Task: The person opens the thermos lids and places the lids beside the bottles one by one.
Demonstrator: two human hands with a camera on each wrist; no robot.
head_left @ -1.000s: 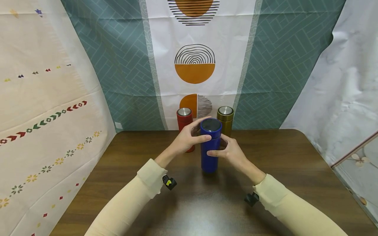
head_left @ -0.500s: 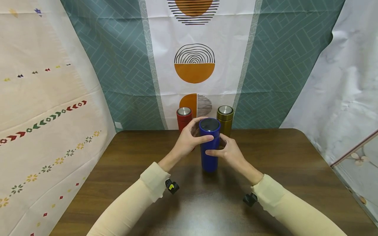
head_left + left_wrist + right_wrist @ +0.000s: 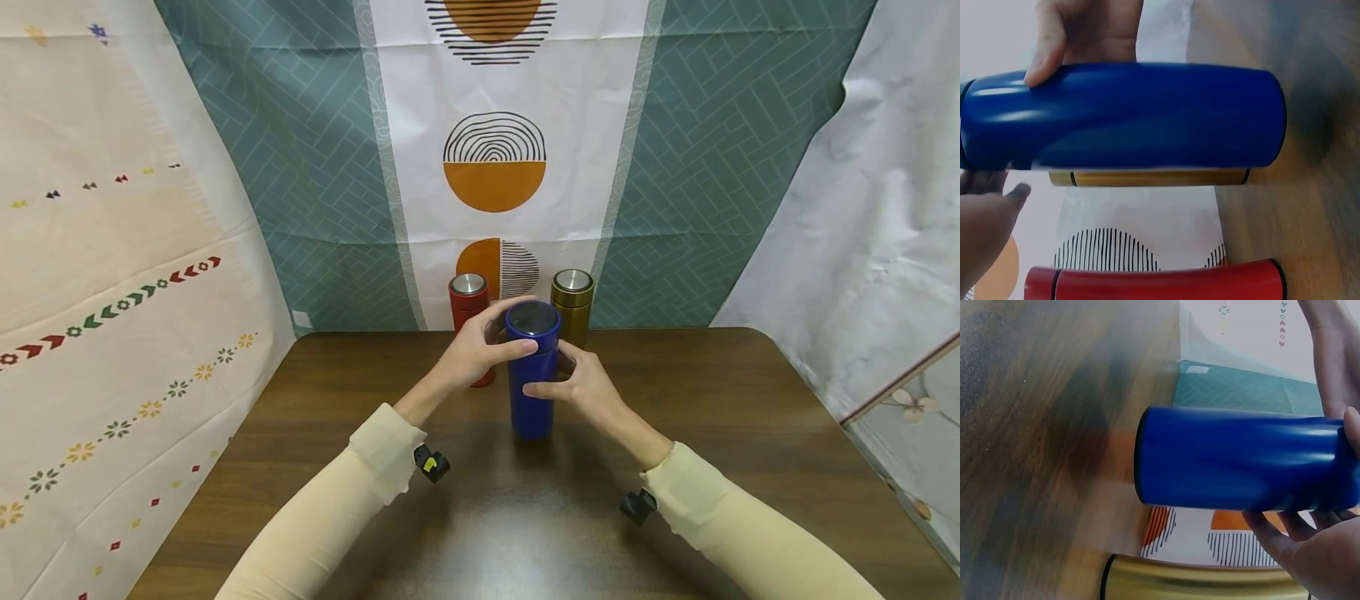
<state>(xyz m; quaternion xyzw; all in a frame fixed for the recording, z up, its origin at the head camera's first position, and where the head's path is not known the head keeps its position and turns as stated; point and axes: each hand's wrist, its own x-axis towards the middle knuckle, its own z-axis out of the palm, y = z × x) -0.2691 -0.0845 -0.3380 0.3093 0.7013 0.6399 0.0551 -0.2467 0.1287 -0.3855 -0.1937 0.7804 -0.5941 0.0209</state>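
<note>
Left hand (image 3: 474, 347) and right hand (image 3: 589, 389) grip a glossy blue cylindrical flask (image 3: 531, 412); slackening risks slippage. Overreach might topple the red cylindrical flask (image 3: 467, 310) behind.

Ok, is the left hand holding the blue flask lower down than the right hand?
No, the head view shows the left hand up near the top of the blue flask and the right hand lower on its body.

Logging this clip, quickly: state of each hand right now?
Left hand: holding the blue bottle near its top.
Right hand: holding the blue bottle, lower down.
</note>
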